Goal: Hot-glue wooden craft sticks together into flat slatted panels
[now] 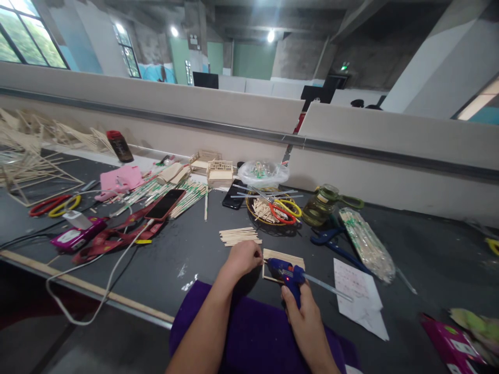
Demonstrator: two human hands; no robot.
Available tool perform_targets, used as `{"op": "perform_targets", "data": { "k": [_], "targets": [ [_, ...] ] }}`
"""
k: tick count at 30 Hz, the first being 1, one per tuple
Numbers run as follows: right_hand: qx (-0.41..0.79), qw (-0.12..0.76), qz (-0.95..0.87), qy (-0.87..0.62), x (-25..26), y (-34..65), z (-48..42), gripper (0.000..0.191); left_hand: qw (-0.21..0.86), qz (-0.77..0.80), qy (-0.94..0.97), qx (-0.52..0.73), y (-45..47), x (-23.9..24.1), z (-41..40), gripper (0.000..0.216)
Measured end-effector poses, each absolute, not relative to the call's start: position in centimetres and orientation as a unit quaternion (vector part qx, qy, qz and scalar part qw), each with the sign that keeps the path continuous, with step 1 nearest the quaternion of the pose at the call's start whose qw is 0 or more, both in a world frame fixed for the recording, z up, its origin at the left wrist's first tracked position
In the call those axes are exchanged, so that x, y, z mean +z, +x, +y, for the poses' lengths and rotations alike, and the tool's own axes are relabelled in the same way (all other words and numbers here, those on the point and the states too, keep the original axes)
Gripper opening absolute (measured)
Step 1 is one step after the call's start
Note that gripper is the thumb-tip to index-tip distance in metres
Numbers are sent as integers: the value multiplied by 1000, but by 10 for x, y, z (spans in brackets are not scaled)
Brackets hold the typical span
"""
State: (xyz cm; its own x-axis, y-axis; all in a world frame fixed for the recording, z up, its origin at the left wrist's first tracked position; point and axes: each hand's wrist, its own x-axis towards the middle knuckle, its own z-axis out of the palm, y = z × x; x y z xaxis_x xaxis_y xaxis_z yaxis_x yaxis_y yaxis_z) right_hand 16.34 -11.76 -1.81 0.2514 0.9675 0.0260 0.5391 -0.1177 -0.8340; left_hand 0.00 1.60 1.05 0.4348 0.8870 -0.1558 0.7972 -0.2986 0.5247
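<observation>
My right hand (302, 306) is wrapped round the handle of a blue glue gun (286, 270) with a lit red light. A clear glue stick (327, 287) juts from its back. The gun's nozzle points left, over a small rectangular frame of wooden sticks (288, 256), with sticks laid side by side along its far part. At the frame's left edge is my left hand (245, 257), its fingers curled and pinched together; what they hold is too small to make out. Just beyond that hand lies a row of loose wooden sticks (240, 236).
Behind the frame sits a basket (268, 221) of short sticks with scissors (286, 210) on top. Blue pliers (337, 246), a paper sheet (358, 293) and bagged sticks (366, 244) lie right. A phone (166, 204) and white cable (117, 265) lie left. Small stick-built furniture (220, 174) stands behind.
</observation>
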Motion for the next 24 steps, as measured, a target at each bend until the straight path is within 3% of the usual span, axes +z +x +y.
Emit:
{"op": "perform_targets", "data": {
  "k": [21,24],
  "targets": [
    [294,394,-509,-707,-11,162,-119,51,271,532,795,105,1,8,16,13],
    [289,411,-511,-698,-11,161,-120,50,272,536,790,122,0,8,16,25]
  ]
}}
